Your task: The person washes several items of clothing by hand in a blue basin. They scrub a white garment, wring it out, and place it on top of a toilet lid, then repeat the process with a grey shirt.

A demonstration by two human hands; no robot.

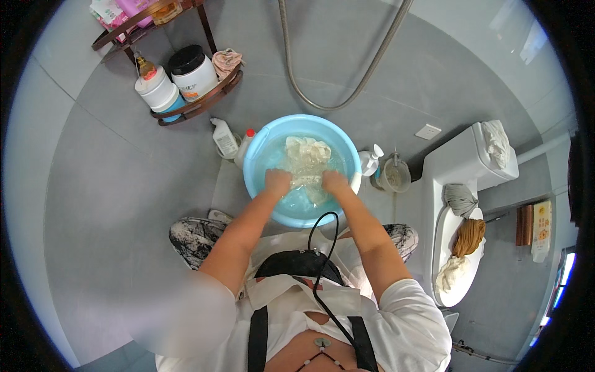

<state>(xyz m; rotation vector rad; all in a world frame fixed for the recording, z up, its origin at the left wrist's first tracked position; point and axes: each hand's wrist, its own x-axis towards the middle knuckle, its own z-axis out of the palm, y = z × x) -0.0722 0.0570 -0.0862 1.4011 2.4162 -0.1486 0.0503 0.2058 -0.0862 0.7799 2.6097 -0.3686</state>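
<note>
A light blue round basin [339,131] holds water, and a wet cream-white cloth [307,155] lies in it, partly under the surface. My left hand [278,181] is closed at the cloth's left edge. Opposite it, my right hand [334,181] is curled shut at the right edge, close to the basin's wall. The cloth stretches between both fists, its far end bunched up above the water. My fingertips are mostly hidden from above.
Left of the basin stand a white bottle [224,139] and a red-capped bottle [245,147]. To its right are a pump bottle [370,160] and a brush holder [395,175]. Several cloths lie on the toilet lid [443,248]. A corner rack [204,102] holds jars; a shower hose [288,56] hangs beyond.
</note>
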